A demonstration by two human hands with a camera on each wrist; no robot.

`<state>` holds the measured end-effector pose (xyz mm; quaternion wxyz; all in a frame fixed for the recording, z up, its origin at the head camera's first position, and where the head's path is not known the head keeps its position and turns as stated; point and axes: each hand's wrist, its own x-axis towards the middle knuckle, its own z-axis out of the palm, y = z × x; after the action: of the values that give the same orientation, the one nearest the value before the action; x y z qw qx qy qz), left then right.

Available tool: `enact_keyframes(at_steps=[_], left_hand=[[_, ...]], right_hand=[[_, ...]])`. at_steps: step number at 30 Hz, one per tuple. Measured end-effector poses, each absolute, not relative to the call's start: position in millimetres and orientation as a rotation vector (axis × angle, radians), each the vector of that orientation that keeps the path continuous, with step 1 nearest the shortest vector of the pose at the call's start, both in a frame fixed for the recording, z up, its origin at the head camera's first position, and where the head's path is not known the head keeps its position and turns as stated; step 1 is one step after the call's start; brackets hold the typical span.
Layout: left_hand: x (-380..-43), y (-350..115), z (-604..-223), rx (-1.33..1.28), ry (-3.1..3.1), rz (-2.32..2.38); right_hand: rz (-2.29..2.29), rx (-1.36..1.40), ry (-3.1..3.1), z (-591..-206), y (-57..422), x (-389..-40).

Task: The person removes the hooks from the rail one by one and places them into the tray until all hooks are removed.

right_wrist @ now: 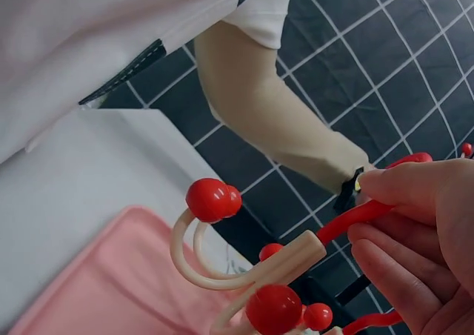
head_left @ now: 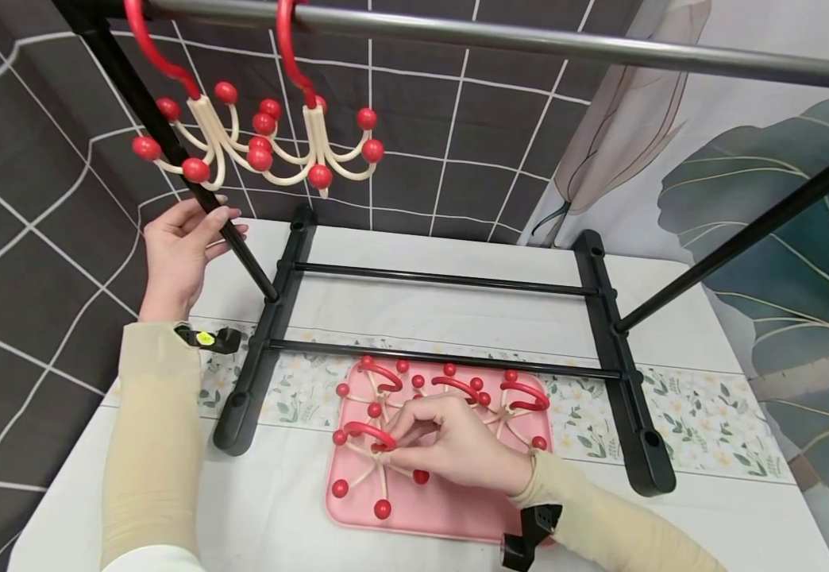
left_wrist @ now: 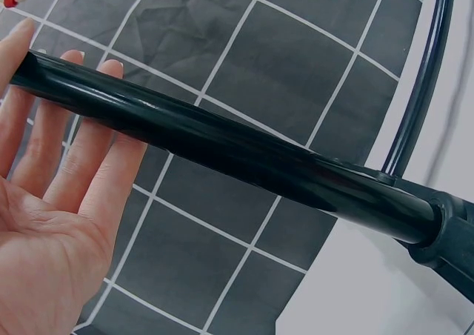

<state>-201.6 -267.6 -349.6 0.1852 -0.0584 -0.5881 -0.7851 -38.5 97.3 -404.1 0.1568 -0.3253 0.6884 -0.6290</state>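
Observation:
My right hand [head_left: 450,445] pinches the red hook of a multi-arm hanger [head_left: 366,431] between thumb and fingers, over the front left of a pink tray [head_left: 450,526]. The hanger has cream arms tipped with red balls; its cream stem [right_wrist: 289,259] shows in the right wrist view. Several more such hangers [head_left: 503,413] lie in the tray behind that hand. On the left, my left hand [head_left: 180,253] holds the slanted black post [left_wrist: 222,146] of a rack, fingers behind it and thumb in front. Two hangers [head_left: 207,131] [head_left: 314,139] hang from the rack's metal rail [head_left: 472,33].
The rack's black feet [head_left: 260,373] [head_left: 625,381] stand on the white table [head_left: 271,500], joined by two thin crossbars [head_left: 450,278]. A second slanted post [head_left: 743,238] rises at the right. Behind is a dark checked cloth [head_left: 414,143], with a leaf-patterned curtain [head_left: 765,191] at the right.

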Motion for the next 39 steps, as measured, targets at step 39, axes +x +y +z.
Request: enact_keyframes(at_steps=[39], left_hand=[[-202,-268,-349,-0.139,-1.671,-2.21]], right_hand=[[-1.734,-1.032,2.073,-394,100,-41]])
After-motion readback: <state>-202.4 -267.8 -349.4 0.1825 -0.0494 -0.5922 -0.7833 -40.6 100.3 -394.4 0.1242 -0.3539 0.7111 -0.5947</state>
